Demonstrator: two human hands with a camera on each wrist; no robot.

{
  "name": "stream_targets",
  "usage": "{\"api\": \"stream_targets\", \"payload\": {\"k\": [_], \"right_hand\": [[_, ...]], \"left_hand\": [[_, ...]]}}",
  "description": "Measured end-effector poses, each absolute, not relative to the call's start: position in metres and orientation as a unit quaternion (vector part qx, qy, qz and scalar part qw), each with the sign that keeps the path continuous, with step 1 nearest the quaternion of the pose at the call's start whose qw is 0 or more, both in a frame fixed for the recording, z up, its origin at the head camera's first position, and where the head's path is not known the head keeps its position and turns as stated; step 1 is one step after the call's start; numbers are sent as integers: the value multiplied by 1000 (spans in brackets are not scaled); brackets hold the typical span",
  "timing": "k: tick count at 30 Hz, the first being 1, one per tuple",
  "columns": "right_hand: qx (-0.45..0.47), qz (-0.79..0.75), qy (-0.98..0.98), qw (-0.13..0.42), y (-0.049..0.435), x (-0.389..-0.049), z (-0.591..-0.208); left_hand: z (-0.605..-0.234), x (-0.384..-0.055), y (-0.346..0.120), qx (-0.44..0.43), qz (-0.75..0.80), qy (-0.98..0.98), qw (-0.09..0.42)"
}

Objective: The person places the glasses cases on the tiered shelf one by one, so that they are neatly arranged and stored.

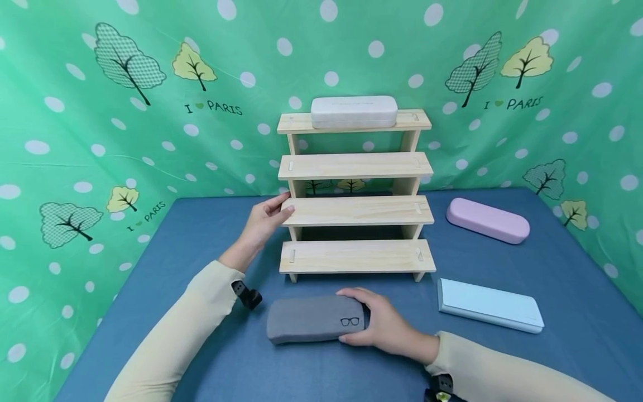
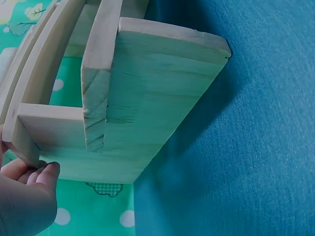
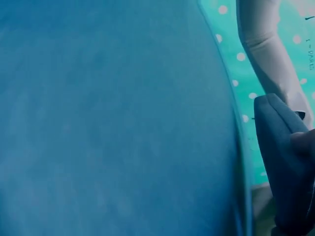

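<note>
Tabletop (image 1: 236, 363), blue and cloth-like, spreading beneath everything. On it, wooden stand (image 1: 359, 166), stepped in pale boards: stiff, probably fairly light, and likely to skid or tip if knocked high up, so best steadied by a board end or side panel. At 4 o'clock from the stand, light blue case (image 1: 489, 304); just past 3 o'clock, pink case (image 1: 487, 220); at 12 o'clock, on the top shelf (image 1: 296, 121), white case (image 1: 354, 110). Between 6 and 7 o'clock, in front of the lowest shelf (image 1: 359, 257) and apart from it, gray case (image 1: 313, 318): probably light, firm-shelled under a matte skin, hardly slippery, yet liable to give slightly under a hard squeeze. Best taken across the short width, thumb on the near long side, fingers on the far one, nearer the middle to avoid droop at the 9 o'clock end. Right hand (image 1: 379, 324) grasping the gray case that way, but at its 3 o'clock end; full contact with the tabletop hard to tell. Left hand (image 1: 263, 220) pinching the 9 o'clock end of the second shelf from the bottom (image 1: 359, 209). Smallest, glasses emblem (image 1: 350, 321) beside the right hand's grip.
</note>
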State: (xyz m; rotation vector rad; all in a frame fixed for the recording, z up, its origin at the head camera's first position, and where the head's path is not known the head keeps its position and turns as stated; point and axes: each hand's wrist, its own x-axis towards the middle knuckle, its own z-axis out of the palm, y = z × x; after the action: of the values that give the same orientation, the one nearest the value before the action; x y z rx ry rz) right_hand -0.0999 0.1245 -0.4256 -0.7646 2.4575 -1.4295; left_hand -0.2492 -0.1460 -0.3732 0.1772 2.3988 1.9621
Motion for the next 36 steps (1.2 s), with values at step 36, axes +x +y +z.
{"api": "stream_targets", "payload": {"k": [36], "right_hand": [[-256, -501, 827, -2, 192, -206, -288]], "left_hand": [[-380, -251, -144, 54, 677, 734, 4]]}}
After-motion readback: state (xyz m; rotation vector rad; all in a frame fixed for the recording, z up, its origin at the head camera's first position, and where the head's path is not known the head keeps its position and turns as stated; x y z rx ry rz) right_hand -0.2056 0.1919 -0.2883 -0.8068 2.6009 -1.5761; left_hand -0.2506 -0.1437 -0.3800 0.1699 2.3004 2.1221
